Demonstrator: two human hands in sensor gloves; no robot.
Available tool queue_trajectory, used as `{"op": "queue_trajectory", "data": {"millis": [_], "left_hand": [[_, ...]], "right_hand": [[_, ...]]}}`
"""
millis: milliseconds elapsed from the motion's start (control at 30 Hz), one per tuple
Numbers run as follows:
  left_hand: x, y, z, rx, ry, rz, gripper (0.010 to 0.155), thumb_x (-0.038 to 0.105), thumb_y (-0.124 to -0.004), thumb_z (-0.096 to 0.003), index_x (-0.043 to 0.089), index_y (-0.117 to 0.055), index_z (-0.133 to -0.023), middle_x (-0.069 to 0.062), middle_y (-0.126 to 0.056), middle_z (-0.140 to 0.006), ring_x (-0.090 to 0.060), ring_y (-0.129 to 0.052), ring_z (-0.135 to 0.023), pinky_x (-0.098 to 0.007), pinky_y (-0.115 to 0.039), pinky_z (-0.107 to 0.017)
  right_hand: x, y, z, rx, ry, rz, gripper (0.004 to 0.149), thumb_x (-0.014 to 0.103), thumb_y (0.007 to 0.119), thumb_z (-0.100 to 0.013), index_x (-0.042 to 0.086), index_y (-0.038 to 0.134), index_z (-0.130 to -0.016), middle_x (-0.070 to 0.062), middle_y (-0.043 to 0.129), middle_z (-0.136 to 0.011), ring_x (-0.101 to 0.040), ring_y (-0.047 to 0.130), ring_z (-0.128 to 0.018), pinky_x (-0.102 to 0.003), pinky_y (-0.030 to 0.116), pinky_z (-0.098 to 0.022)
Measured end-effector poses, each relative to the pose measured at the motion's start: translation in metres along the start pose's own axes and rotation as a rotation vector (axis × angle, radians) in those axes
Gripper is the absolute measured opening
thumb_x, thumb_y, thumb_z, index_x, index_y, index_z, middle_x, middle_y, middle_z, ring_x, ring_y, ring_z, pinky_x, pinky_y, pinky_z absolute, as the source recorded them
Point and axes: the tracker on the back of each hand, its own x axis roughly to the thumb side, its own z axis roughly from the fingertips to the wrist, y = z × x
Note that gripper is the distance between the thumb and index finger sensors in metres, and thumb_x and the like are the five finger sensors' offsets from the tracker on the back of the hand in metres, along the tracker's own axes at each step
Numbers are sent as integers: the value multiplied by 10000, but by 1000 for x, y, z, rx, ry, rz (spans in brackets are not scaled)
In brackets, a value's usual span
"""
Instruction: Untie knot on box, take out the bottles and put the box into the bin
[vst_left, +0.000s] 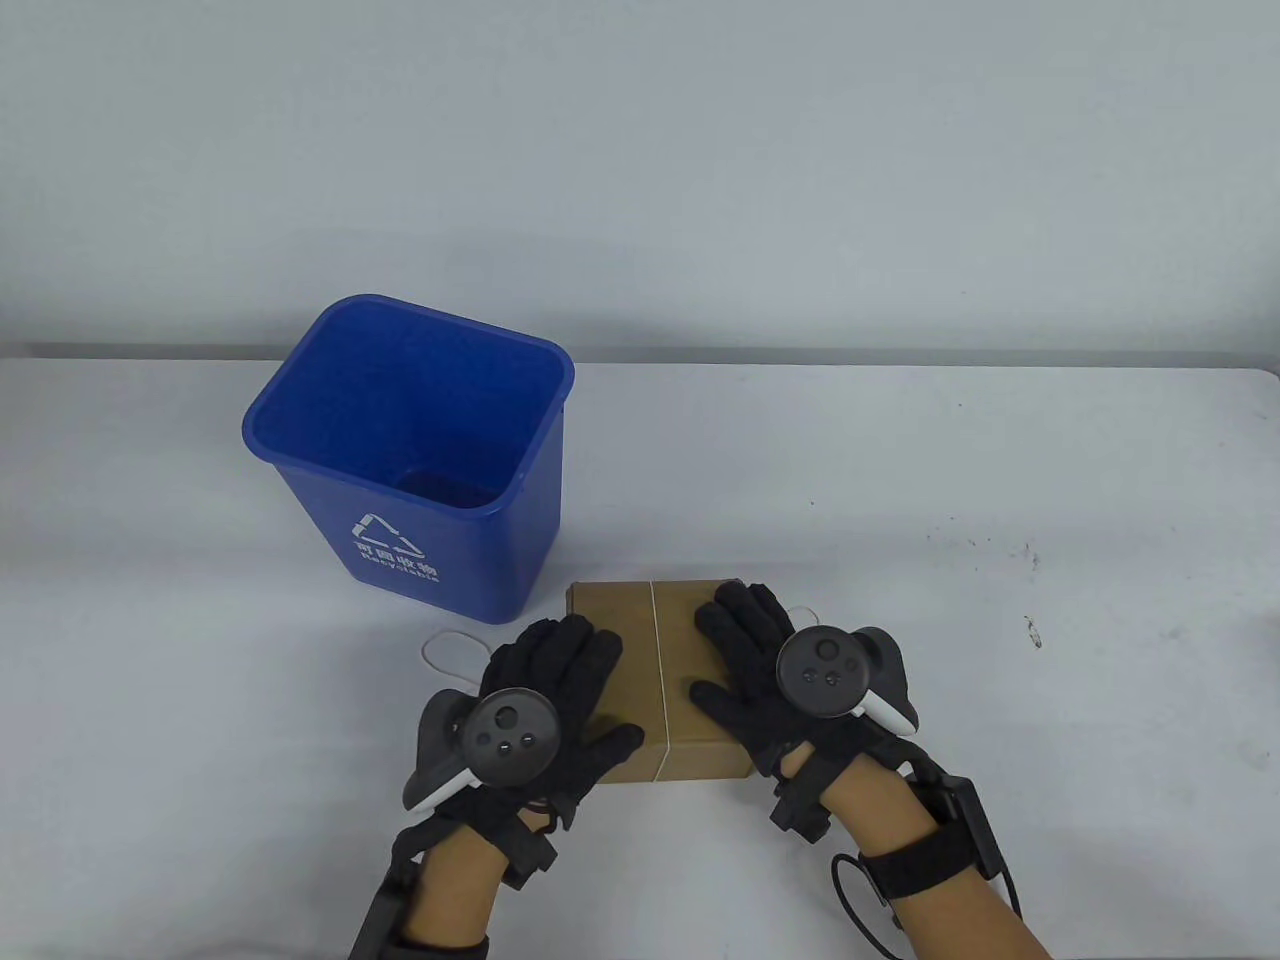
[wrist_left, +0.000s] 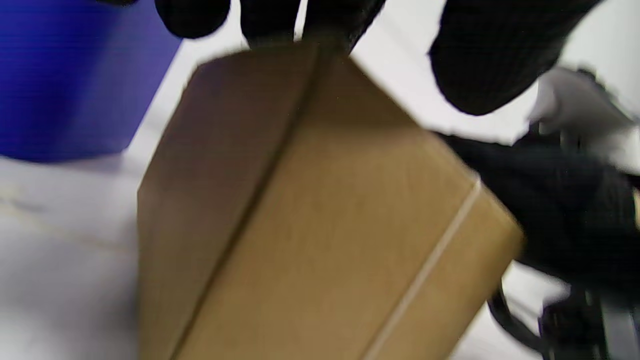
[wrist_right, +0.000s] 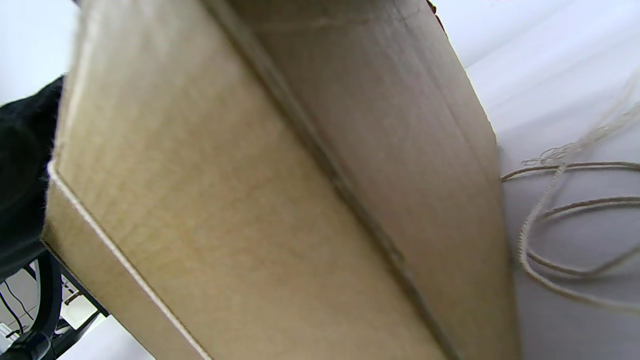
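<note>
Cardboard box (vst_left: 640, 640), brown, flat and string-bound, lies just before the blue plastic bin (vst_left: 410, 450) under our left hand (vst_left: 545, 690) and right hand (vst_left: 760, 650), fingers spread flat on top; we judge it stiff, bottle-heavy, best gripped by its side edges.

The table view looks down from the front; both wrist views sit close against the same box (vst_left: 655, 680).
</note>
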Motion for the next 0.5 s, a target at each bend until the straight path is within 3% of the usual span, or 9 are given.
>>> {"op": "queue_trajectory", "data": {"millis": [67, 133, 267, 400, 500], "left_hand": [[1, -9, -4, -95, 31, -45, 934, 663, -731, -455, 261, -295, -1177, -111, -164, -1208, -615, -267, -1101, -795, -315, -725], [-1, -17, -6, -207, 88, -76, 976, 665, -717, -468, 314, -93, -1132, -59, 27, -1165, -648, -274, -1088, -790, -347, -728], [-2, -18, -6, -178, 88, -64, 981, 656, -733, -465, 326, -77, -1116, -62, 43, -1150, -623, -537, -1033, -733, -526, -709], [0, -19, -5, -182, 92, -80, 991, 647, -747, -461, 339, -64, -1109, -52, 53, -1149, -597, -550, -1026, -714, -525, -716], [-1, -22, -6, -204, 99, -79, 1000, 638, -752, -463, 344, -36, -1095, -49, 75, -1139, -572, -546, -1031, -711, -517, -719]], "right_hand": [[0, 0, 0, 0, 0, 0, 760, 514, 621, -507, 121, 320, -1085, -118, 123, -1130, -537, 141, -1004, -742, 345, -639], [0, 0, 0, -1, 2, 2, 760, 514, 620, -507, 120, 320, -1084, -117, 122, -1130, -539, 140, -1003, -742, 345, -639], [1, 0, 0, -1, 1, 8, 760, 513, 619, -508, 119, 319, -1084, -120, 123, -1130, -541, 142, -1002, -741, 346, -639], [6, -5, 2, 15, 9, 34, 744, 494, 638, -506, 126, 349, -1084, -137, 137, -1129, -554, 157, -994, -741, 349, -633], [24, -13, 10, 55, 18, 154, 698, 477, 651, -510, 147, 430, -1084, -174, 222, -1137, -575, 235, -994, -741, 368, -632]]}}
